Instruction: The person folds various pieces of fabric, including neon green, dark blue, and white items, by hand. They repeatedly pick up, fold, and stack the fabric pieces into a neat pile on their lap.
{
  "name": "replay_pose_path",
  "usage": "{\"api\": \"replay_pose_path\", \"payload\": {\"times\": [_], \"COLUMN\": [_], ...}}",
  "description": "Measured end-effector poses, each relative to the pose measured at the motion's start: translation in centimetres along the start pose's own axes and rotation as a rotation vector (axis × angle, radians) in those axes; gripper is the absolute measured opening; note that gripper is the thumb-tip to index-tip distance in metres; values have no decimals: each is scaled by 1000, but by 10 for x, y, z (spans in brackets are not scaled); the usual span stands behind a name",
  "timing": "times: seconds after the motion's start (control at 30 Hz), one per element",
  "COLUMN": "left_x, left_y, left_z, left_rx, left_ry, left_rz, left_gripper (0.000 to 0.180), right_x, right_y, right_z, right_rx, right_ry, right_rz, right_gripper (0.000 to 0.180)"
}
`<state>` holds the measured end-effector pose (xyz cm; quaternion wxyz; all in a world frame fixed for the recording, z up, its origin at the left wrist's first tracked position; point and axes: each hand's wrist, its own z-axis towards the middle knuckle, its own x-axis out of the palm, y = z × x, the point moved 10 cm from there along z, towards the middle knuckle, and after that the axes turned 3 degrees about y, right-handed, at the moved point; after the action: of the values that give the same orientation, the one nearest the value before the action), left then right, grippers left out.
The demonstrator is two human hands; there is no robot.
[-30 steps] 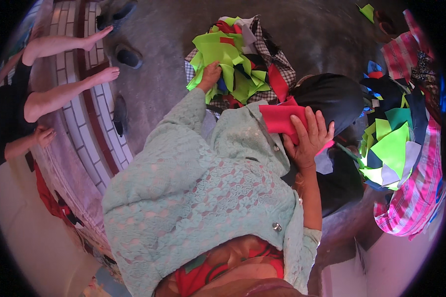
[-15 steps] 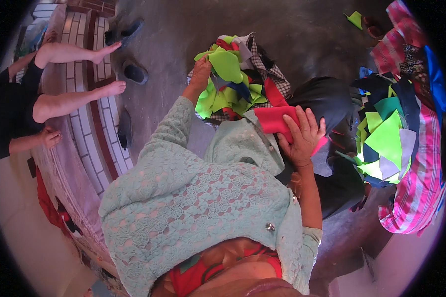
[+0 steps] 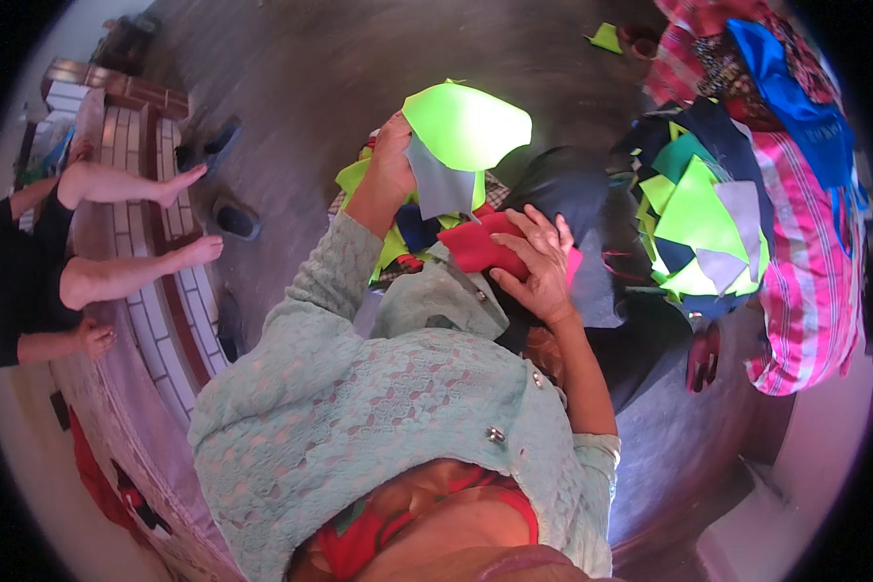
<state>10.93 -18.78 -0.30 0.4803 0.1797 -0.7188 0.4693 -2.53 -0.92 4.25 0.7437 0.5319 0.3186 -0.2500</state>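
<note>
My left hand (image 3: 391, 160) is closed on the edge of a bright yellow-green fabric piece (image 3: 466, 126), raised above a heap of scraps. A grey fabric piece (image 3: 438, 179) hangs beneath it, from the same hand. Over my lap, my right hand (image 3: 538, 262) has its thumb and bent fingers on red fabric (image 3: 475, 244), which shows on both sides of the hand. Partly hidden behind the raised pieces is the scrap heap, with a dark blue scrap (image 3: 415, 231) and more yellow-green scraps (image 3: 354, 177) in view.
To the right stands another pile of green, grey and dark scraps (image 3: 694, 223), beside a pink plaid cloth (image 3: 795, 252) and blue cloth (image 3: 795, 116). At left a person's bare legs (image 3: 116, 184) stretch over a tiled ledge, near dark shoes (image 3: 235, 218) on the floor.
My left hand has lifted the yellow-green and grey pieces up from the heap. My right hand stays at the red fabric, its fingers more bent. The whole view has shifted.
</note>
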Motion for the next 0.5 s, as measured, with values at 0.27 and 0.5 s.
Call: {"api": "replay_pose_path", "payload": {"times": [0.27,0.5], "left_x": [102,117], "left_y": [88,143], "left_z": [-10,-22], "left_rx": [-291,-410], "left_ry": [260,215], "left_rz": [-198,-177], "left_gripper": [31,28], "right_x": [-31,-87], "right_y": [-77,-78], "right_z": [-36,-75], "right_rx": [261,327], "right_ry": [-637,-929], "right_rz": [1249,641], "right_gripper": [56,93]}}
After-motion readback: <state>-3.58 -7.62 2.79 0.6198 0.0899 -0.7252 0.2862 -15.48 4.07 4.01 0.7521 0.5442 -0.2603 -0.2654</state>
